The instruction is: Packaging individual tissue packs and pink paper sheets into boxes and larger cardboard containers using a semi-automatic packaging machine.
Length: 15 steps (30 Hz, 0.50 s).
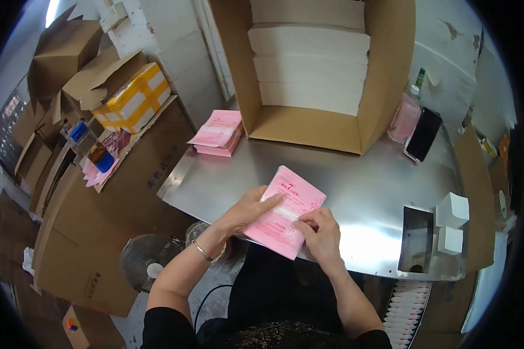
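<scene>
A bundle of pink printed leaflets [294, 195] is held at the front edge of the metal table, tilted, with a pale band across its middle. My left hand [253, 206] grips its left side, thumb lying on top near the band. At the right edge my right hand [321, 230] is closed, thumb and fingers pinching at the band's end. Fingers under the bundle are hidden. Farther back on the left lies a stack of similar pink leaflets [218, 131].
An open cardboard box [303, 128] with white stacks inside stands at the back. Beside it on the right are a pink bottle [404, 116] and a phone [424, 135]. Small white boxes [452, 210] sit by a table cutout [416, 238]. A fan [151, 262] is lower left.
</scene>
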### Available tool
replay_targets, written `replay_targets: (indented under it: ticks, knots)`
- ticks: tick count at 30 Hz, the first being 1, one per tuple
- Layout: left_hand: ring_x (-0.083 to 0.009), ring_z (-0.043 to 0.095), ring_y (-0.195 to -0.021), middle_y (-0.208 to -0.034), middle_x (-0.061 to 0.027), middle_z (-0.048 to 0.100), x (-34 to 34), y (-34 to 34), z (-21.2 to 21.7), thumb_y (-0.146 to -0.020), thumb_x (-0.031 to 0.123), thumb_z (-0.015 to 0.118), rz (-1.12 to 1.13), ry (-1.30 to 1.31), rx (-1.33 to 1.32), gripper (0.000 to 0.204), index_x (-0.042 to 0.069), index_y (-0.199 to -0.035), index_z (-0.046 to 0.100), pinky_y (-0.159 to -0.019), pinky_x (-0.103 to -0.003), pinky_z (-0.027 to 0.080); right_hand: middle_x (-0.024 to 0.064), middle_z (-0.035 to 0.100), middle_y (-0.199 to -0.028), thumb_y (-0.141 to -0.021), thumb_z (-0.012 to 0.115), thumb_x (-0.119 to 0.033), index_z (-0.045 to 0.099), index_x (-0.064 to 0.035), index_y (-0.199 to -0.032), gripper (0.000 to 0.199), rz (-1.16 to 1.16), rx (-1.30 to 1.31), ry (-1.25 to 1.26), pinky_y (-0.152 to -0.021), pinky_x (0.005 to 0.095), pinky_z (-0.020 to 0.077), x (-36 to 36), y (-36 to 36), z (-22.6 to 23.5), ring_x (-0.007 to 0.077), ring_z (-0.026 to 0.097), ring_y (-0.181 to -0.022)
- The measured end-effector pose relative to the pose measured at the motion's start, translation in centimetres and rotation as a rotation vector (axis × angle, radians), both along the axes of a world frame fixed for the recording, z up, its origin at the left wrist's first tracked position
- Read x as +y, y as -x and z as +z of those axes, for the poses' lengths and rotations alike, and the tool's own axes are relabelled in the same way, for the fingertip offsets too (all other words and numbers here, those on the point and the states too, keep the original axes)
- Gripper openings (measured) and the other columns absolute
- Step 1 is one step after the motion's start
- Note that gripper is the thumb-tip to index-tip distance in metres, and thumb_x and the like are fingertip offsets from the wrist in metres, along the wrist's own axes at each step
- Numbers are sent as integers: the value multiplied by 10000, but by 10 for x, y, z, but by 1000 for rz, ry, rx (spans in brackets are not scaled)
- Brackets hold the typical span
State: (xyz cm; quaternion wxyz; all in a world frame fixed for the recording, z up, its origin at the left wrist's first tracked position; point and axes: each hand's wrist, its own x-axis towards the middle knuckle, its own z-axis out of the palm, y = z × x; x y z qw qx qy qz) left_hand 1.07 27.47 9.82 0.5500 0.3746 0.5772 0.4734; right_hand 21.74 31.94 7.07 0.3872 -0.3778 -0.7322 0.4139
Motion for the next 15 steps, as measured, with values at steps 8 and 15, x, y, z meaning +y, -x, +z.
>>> replay_targets:
  ticks: [8,15]
  knots:
    - [-71,592,-896,-1042,-39,636,-8,-14,7,-986,360,623,-14,-177,168,425,-9,-1190,568,-778,-245,516,135,617,-866,-802,728,-113,601,-4,-821,169,83,-220,-87,-730,400,485,17,0,4,295,631,-805]
    - [-126,630,-907,-1056,-84,637,-9,-9,-13,-990,298,605,32,-46,-150,393,-29,-1196,535,-797,-282,539,62,608,-738,-861,657,-8,551,0,-847,107,230,98,227,-608,290,466,12,-26,-12,135,586,-666]
